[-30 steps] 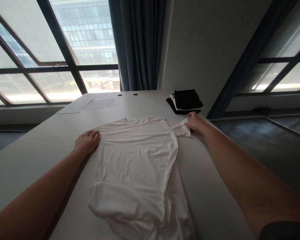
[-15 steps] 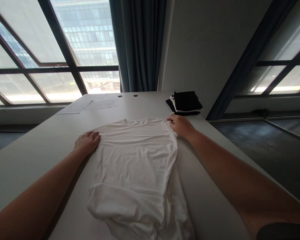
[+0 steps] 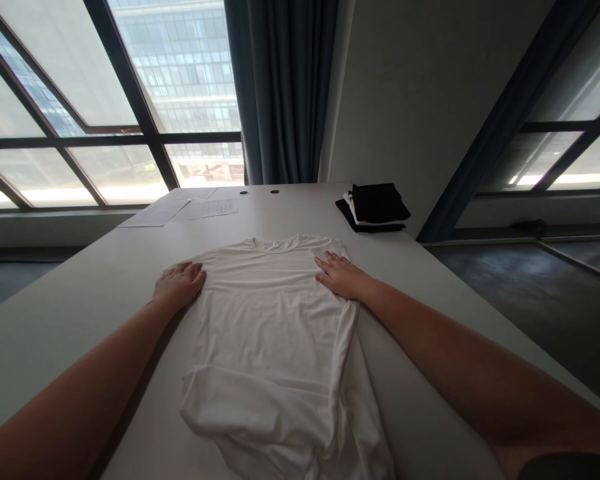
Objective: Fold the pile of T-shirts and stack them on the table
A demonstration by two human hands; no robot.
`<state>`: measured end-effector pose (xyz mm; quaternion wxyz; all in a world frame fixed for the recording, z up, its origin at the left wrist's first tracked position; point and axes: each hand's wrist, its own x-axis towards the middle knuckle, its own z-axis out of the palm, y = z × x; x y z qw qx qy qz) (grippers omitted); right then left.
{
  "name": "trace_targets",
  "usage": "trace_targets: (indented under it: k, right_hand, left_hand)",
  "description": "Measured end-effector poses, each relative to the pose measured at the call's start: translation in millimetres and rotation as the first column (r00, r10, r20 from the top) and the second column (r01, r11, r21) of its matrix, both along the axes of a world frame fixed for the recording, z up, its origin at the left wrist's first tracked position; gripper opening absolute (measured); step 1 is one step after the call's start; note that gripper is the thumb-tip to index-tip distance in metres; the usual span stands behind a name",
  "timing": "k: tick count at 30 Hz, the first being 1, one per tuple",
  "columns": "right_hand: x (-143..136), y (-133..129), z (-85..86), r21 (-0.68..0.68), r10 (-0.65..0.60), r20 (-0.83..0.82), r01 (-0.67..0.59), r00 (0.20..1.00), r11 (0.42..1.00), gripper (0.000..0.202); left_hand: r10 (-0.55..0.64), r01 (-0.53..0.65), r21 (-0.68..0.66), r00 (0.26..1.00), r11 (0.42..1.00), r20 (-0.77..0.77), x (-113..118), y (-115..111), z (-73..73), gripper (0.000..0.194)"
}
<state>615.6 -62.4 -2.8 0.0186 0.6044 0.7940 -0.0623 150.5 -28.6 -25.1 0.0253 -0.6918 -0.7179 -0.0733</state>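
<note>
A white T-shirt (image 3: 270,320) lies spread on the table, its round neckline pointing away from me. Its lower part is bunched and folded over towards me, with creases down the right side. My left hand (image 3: 180,285) rests flat on the shirt's left sleeve, fingers stretched out. On the upper right of the shirt, near the shoulder, my right hand (image 3: 341,275) lies flat with its fingers spread. Neither hand grips the cloth.
The white table (image 3: 100,300) carries a stack of folded dark and white clothes (image 3: 380,205) at its far right. Sheets of paper (image 3: 155,212) lie at the far left, and two round holes are set near the back edge. A blue curtain (image 3: 285,93) hangs behind, beside windows.
My right hand has let go of the shirt's right shoulder edge and moved inward and nearer, now lying flat on the cloth. The left hand stays on the sleeve.
</note>
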Motion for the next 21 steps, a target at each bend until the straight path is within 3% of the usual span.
trace_targets:
  k: [5,10,15,21]
  right_hand:
    - [0.7,3.0,-3.3,0.034,0.06,-0.013,-0.06,0.998,0.998,0.071]
    - [6.8,5.9,-2.2,0.215,0.118,0.017,-0.119,0.993,0.969,0.052]
    - [8.9,6.7,3.3,0.35,0.075,0.012,-0.075,0.997,0.934,0.036]
    - [5.4,4.6,3.9,0.353,0.048,-0.062,-0.022,0.997,0.935,0.037]
  left_hand:
    - [0.027,-0.027,-0.016,1.0,1.0,0.014,5.4,-3.3,4.7,0.063]
    - [0.038,-0.038,-0.015,0.999,0.999,0.0,5.9,-3.6,5.4,0.063]
    - [0.04,-0.04,-0.013,0.999,0.999,0.005,5.1,-2.0,2.7,0.065]
    - [0.029,-0.029,0.005,1.0,1.0,0.006,3.0,-0.5,0.4,0.064]
